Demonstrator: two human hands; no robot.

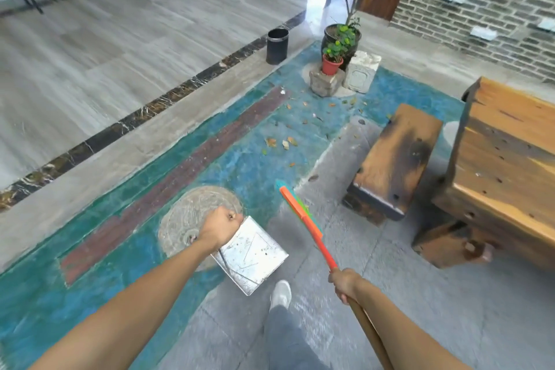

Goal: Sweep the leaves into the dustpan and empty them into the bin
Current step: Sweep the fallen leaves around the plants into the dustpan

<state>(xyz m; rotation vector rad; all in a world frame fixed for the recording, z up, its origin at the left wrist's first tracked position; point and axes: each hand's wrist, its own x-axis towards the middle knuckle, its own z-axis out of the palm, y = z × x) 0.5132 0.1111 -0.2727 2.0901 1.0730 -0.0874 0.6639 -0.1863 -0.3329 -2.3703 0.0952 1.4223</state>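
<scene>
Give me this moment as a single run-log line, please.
left hand: grips dustpan handle | right hand: grips broom | leaves: scattered on floor, unswept | bin: upright, far ahead

Orange-green broom (301,213), silver dustpan (255,255), black bin (277,46) — teal-blue painted floor (240,159)

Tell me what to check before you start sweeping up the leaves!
1. Broom held firmly: ok. The right hand grips the broom by its handle.
2. Dustpan in hand: ok. The left hand holds the dustpan by its handle.
3. Dustpan ready for leaves: ok, it looks empty apart from marks.
4. Leaves within reach: not ok. The leaves lie scattered ahead on the blue floor, beyond the broom head.
5. Bin located: ok. The black bin stands upright farther on.
6. Bin has room: cannot tell, its inside is hidden.
</scene>
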